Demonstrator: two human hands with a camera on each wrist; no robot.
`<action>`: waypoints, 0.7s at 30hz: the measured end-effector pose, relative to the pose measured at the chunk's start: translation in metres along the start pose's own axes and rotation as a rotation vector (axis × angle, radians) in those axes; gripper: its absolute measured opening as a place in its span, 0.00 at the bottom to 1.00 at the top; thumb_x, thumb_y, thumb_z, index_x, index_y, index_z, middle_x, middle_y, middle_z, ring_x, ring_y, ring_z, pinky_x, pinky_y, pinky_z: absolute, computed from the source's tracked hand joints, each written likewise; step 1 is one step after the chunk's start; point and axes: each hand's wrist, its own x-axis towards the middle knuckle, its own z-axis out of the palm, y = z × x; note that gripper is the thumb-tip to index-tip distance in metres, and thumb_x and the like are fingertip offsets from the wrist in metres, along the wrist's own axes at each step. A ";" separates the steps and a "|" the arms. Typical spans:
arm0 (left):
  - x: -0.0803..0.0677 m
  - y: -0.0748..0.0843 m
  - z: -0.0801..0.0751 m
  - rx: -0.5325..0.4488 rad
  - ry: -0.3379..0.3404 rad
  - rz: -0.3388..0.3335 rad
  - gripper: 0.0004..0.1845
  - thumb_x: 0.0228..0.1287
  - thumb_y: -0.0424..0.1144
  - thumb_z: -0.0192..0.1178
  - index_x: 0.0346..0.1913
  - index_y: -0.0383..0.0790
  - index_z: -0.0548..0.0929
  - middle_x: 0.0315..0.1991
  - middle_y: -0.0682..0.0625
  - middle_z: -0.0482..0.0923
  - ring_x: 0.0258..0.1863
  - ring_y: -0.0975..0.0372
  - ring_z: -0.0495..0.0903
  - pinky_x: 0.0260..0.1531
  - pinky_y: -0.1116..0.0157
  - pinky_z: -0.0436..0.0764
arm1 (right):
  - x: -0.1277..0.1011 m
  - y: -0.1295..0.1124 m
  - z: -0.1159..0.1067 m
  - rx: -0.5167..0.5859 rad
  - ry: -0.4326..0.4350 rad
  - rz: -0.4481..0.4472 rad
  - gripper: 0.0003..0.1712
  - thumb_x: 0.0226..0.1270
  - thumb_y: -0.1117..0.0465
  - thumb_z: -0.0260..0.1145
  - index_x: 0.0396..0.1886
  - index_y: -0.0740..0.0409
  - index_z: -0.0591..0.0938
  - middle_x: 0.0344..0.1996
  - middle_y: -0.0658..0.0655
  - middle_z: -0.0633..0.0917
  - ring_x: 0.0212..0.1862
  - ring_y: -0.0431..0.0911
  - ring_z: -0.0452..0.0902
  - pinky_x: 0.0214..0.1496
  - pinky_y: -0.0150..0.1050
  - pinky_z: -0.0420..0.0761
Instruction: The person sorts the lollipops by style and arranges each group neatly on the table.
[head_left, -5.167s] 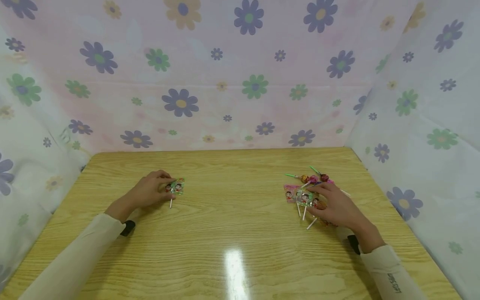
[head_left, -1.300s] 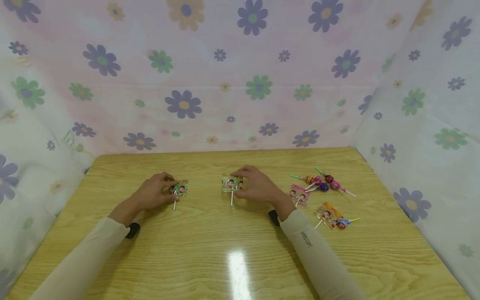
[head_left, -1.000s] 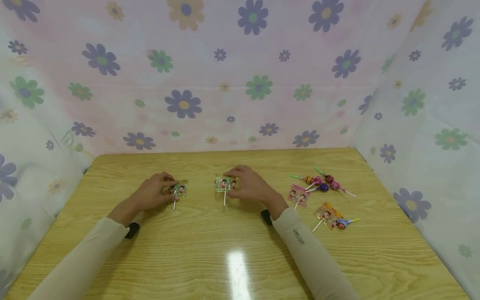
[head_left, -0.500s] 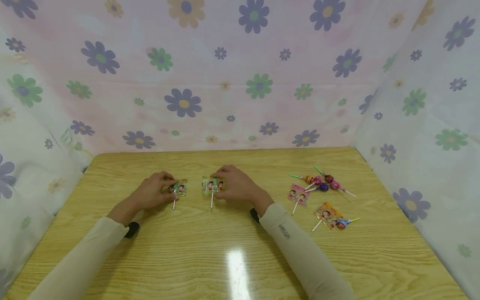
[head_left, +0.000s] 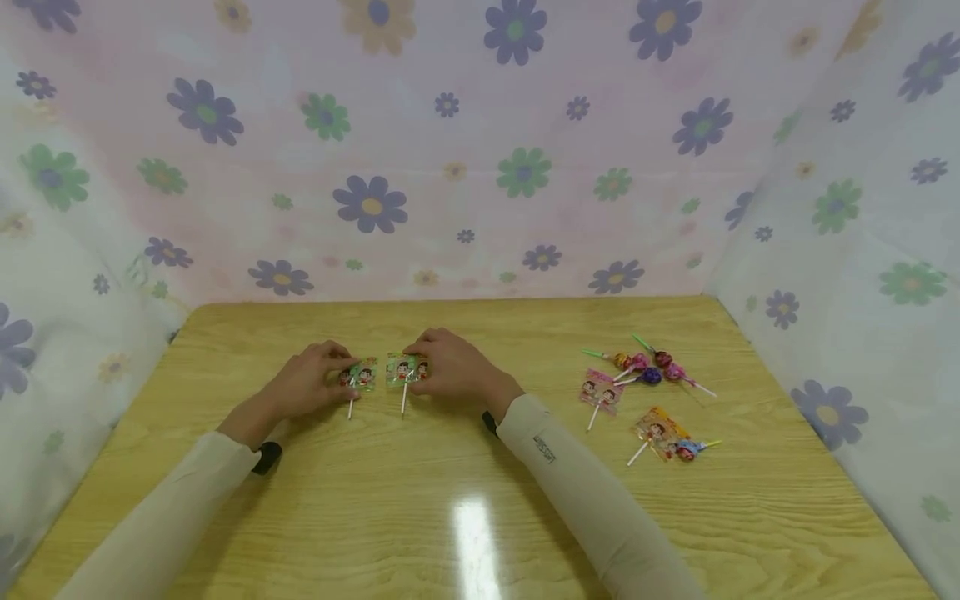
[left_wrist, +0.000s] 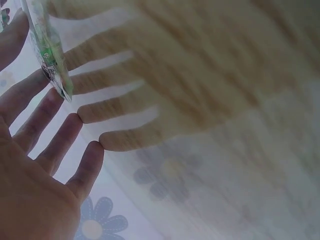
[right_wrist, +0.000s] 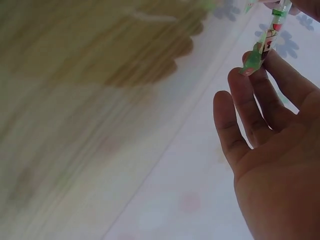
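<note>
On the left of the table in the head view, my left hand (head_left: 303,382) pinches a lollipop in a flat green wrapper (head_left: 366,375) between thumb and fingers, its white stick pointing toward me. Close by on its right, my right hand (head_left: 456,368) holds a second green-wrapped lollipop (head_left: 402,369) by its right edge. A narrow gap separates the two wrappers. From the left wrist, the green wrapper (left_wrist: 50,57) appears edge-on against the fingertips, the other fingers spread straight. The right wrist view likewise has its lollipop (right_wrist: 265,50) at the fingertips, partly cut off.
At right on the wooden table (head_left: 480,467) lie a pink-wrapped lollipop (head_left: 600,390), an orange-wrapped one (head_left: 656,429) and a blue-wrapped ball lollipop (head_left: 687,451). Behind them is a cluster of several ball lollipops (head_left: 651,376). Flowered cloth (head_left: 465,200) encloses the back and sides.
From the lollipops at right, my right hand has carried a green-wrapped lollipop leftward, close beside the left hand's one. My left hand has stayed where it was, still pinching its lollipop.
</note>
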 end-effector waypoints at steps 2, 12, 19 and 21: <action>0.001 0.000 -0.001 -0.006 -0.001 -0.002 0.32 0.64 0.50 0.67 0.67 0.36 0.76 0.62 0.36 0.73 0.62 0.39 0.70 0.54 0.36 0.71 | 0.003 -0.003 0.000 -0.004 -0.011 -0.002 0.34 0.65 0.41 0.67 0.69 0.44 0.75 0.63 0.51 0.76 0.62 0.46 0.71 0.64 0.44 0.75; -0.002 0.002 -0.001 -0.011 -0.008 -0.023 0.33 0.64 0.51 0.67 0.66 0.36 0.76 0.62 0.37 0.73 0.62 0.40 0.71 0.54 0.37 0.71 | 0.012 -0.013 0.003 -0.046 -0.045 -0.015 0.34 0.65 0.41 0.67 0.69 0.46 0.76 0.61 0.51 0.77 0.57 0.45 0.72 0.57 0.42 0.78; -0.001 0.002 -0.001 -0.017 -0.003 -0.024 0.33 0.64 0.51 0.67 0.66 0.36 0.77 0.62 0.38 0.73 0.61 0.41 0.71 0.54 0.37 0.71 | 0.018 -0.011 0.005 -0.069 -0.055 -0.018 0.34 0.66 0.41 0.66 0.69 0.46 0.75 0.62 0.50 0.76 0.61 0.46 0.71 0.60 0.43 0.76; 0.000 0.002 -0.001 -0.020 -0.003 -0.033 0.33 0.64 0.51 0.67 0.67 0.37 0.76 0.62 0.39 0.73 0.62 0.41 0.71 0.54 0.37 0.70 | 0.020 -0.011 0.005 -0.073 -0.057 -0.021 0.34 0.66 0.41 0.66 0.69 0.46 0.75 0.61 0.50 0.77 0.60 0.46 0.71 0.60 0.43 0.76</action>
